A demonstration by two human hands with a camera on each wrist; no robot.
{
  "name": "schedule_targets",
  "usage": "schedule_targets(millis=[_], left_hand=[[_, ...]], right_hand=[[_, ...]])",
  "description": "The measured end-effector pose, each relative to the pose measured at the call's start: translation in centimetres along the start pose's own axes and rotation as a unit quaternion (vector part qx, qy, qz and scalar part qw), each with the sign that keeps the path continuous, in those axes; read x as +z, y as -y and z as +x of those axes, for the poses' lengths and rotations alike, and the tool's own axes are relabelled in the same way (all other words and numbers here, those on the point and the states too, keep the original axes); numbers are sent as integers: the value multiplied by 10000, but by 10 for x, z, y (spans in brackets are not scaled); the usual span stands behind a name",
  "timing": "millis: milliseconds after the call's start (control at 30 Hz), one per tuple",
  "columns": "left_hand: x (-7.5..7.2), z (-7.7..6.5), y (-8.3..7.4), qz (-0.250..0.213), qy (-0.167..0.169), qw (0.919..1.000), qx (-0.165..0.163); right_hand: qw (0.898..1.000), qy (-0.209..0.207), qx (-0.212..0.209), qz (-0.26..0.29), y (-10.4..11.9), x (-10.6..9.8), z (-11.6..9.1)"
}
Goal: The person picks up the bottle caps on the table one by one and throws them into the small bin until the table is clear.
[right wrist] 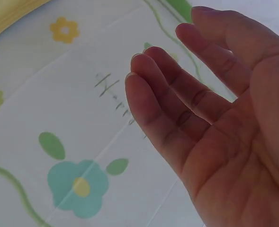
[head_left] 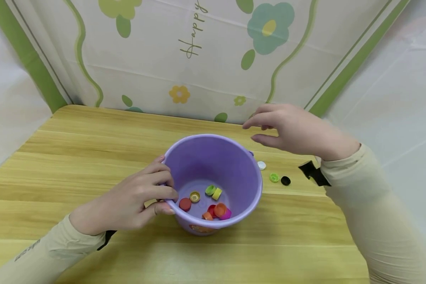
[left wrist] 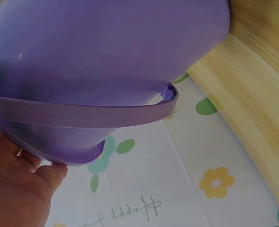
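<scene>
A purple bucket (head_left: 206, 161) stands on the table, its mouth turned up toward the head camera. My left hand (head_left: 135, 195) grips its rim on the left side, fingers over the edge and thumb outside. In the left wrist view the bucket's handle (left wrist: 82, 113) hangs along the outer wall. Several bottle caps lie on the bucket's bottom, among them a red cap (head_left: 185, 204), a gold cap (head_left: 195, 197), a yellow cap (head_left: 217, 193) and an orange cap (head_left: 220, 210). Beyond the rim at the right, my right hand (head_left: 287, 128) is raised with relaxed fingers, holding nothing.
On the wooden table (head_left: 92, 150), right of the bucket, lie a white cap (head_left: 261, 165), a light green cap (head_left: 274, 178) and a black cap (head_left: 285, 180). A flower-printed cloth (head_left: 145, 51) hangs behind the table's far edge.
</scene>
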State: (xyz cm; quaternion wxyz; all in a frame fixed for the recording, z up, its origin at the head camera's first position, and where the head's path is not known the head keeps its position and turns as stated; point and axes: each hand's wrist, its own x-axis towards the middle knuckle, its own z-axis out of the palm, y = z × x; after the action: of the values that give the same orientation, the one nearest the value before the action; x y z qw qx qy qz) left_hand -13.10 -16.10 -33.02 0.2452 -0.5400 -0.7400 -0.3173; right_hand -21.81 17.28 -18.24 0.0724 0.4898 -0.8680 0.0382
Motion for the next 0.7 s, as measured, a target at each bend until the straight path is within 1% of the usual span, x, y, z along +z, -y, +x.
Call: schedule_targets(millis=[133, 200, 300, 433, 633, 700], left_hand=[[0, 1, 0, -1, 11, 10000, -3], [0, 1, -1, 1, 20, 10000, -30], [0, 1, -1, 10, 26, 10000, -62], [0, 2, -1, 32, 30, 10000, -72], [1, 2, -1, 47, 39, 10000, -52], [1, 2, -1, 40, 47, 10000, -50]], right_hand=[[9996, -76, 248, 63, -14, 0, -15], [9992, -76, 364, 132, -22, 5, -22], [9973, 63, 673, 299, -33, 15, -33], [9916, 268, 1123, 585, -49, 36, -48], [9839, 335, 1411, 1041, -76, 72, -69], [9799, 403, 1564, 1167, -84, 84, -76]])
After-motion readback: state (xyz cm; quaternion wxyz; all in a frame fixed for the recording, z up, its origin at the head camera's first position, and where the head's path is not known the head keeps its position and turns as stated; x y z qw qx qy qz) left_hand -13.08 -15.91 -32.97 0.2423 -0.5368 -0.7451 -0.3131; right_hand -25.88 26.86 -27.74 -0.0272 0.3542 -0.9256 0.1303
